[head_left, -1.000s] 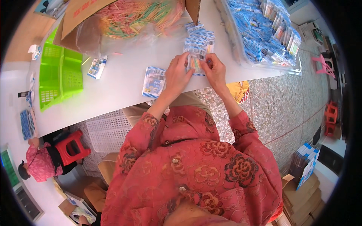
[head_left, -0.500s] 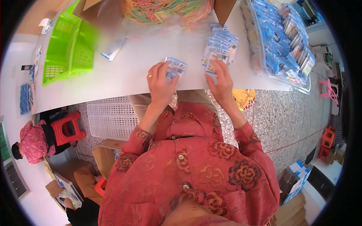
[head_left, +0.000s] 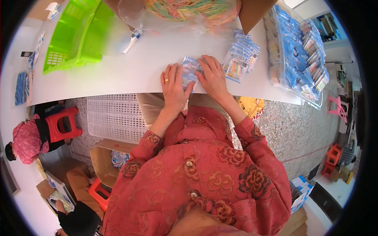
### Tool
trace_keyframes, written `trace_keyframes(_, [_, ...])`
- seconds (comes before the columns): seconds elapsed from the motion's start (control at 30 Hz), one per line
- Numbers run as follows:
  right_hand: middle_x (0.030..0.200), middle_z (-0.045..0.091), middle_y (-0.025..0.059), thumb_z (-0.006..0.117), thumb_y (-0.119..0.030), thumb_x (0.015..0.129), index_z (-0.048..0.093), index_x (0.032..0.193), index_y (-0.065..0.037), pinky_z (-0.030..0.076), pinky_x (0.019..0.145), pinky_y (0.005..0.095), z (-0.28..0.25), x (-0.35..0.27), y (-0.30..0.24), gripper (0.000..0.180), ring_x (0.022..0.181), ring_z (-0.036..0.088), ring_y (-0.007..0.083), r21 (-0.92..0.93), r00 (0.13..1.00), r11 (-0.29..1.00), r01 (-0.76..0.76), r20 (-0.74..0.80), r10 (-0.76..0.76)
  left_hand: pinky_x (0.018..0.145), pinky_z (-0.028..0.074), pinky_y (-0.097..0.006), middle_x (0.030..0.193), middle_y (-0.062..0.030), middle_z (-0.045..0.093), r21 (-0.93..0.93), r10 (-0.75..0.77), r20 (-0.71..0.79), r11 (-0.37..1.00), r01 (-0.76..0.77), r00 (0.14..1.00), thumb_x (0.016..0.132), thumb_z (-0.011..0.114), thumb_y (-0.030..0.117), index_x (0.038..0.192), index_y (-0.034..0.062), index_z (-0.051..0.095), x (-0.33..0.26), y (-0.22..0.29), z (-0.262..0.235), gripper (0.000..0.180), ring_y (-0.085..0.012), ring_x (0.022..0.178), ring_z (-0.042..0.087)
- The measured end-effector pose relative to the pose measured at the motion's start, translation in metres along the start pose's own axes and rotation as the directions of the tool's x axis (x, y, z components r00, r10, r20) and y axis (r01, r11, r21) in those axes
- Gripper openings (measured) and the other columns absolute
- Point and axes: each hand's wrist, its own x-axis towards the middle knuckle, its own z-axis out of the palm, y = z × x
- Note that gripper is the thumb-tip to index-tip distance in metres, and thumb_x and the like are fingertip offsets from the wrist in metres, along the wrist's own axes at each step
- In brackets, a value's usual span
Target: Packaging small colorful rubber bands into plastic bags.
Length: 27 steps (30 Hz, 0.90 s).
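Head view: looking straight down on a white tabletop (head_left: 130, 74), with both hands close together near its front edge.
Blue-and-white packet (head_left: 189, 78): lying on the tabletop between the hands, slightly slanted, partly covered by fingers.
Left hand (head_left: 173, 86): at the packet's left side, with fingers stretched forward and thumb set apart, reaching onto the lower part; cannot tell whether pinching or merely resting.
Right hand (head_left: 214, 78): at the packet's right side, with fingertips near the upper corner and thumb lower down; likewise cannot tell how firmly gripped.
Packet pile (head_left: 241, 57): overlapping just right of the right hand, showing coloured sticks through the window of the nearest packet.
Transparent tub (head_left: 277, 65): standing farther right, filled with similar packets.
Pastel sticks (head_left: 177, 10): heaped in plastic film inside the cardboard box (head_left: 258, 15), beyond the hands.
Green basket (head_left: 73, 63): well to the left, apart from both hands.
Handling: best to steady one side lightly and work from the opposite edge; lift by the borders, since pressing the middle could crease thin film. Probably wise to guard the nearby pile against a sideways nudge from the right wrist.
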Motion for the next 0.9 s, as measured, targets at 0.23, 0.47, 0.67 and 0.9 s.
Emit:
trace_keyframes(0.23, [0.111, 0.057, 0.0094, 0.068, -0.01, 0.076, 0.062, 0.106, -0.006, 0.041, 0.091, 0.0406, 0.002, 0.002, -0.001, 0.032, 0.106, 0.052, 0.0304, 0.041, 0.997, 0.998, 0.048, -0.066, -0.046, 0.104, 0.025, -0.052, 0.13, -0.0168, 0.045, 0.023, -0.005, -0.026, 1.0, 0.005, 1.0, 0.07, 0.075, 0.023, 0.124, -0.0015, 0.047, -0.002, -0.001, 0.002, 0.065, -0.0374, 0.124, 0.038])
trace_keyframes(0.47, [0.084, 0.063, 0.0069, 0.071, -0.008, 0.072, 0.065, 0.093, -0.006, 0.043, 0.077, 0.0378, -0.001, 0.015, -0.001, 0.021, 0.085, 0.057, 0.0264, 0.177, 0.991, 0.975, -0.133, -0.005, 0.136, 0.104, 0.025, -0.052, 0.13, -0.0172, 0.046, 0.027, 0.001, -0.017, 1.0, -0.001, 1.0, 0.069, 0.075, 0.022, 0.124, -0.0021, 0.047, -0.001, 0.001, 0.001, 0.067, -0.0369, 0.124, 0.038])
trace_keyframes(0.67, [0.079, 0.063, 0.0072, 0.073, -0.008, 0.072, 0.067, 0.085, -0.005, 0.044, 0.072, 0.0353, -0.009, 0.014, -0.003, 0.014, 0.08, 0.058, 0.0249, 0.196, 0.993, 0.98, -0.044, -0.097, 0.064, 0.1, 0.033, -0.045, 0.124, -0.0166, 0.049, -0.146, -0.102, -0.087, 0.985, 0.089, 0.991, 0.068, 0.077, 0.018, 0.122, -0.0007, 0.05, 0.006, 0.007, -0.007, 0.063, -0.0343, 0.119, 0.042])
trace_keyframes(0.9, [0.078, 0.062, 0.0074, 0.073, -0.008, 0.076, 0.068, 0.087, -0.002, 0.044, 0.069, 0.0274, -0.046, 0.019, -0.021, 0.014, 0.077, 0.057, 0.0167, 0.579, 0.98, 0.793, -0.19, 0.06, 0.19, 0.059, 0.045, -0.023, 0.071, -0.0029, 0.063, -0.673, -0.325, 0.313, 0.587, 0.449, 0.893, 0.081, 0.069, 0.01, 0.082, -0.0003, 0.065, 0.017, 0.004, -0.034, 0.011, -0.0064, 0.065, 0.055])
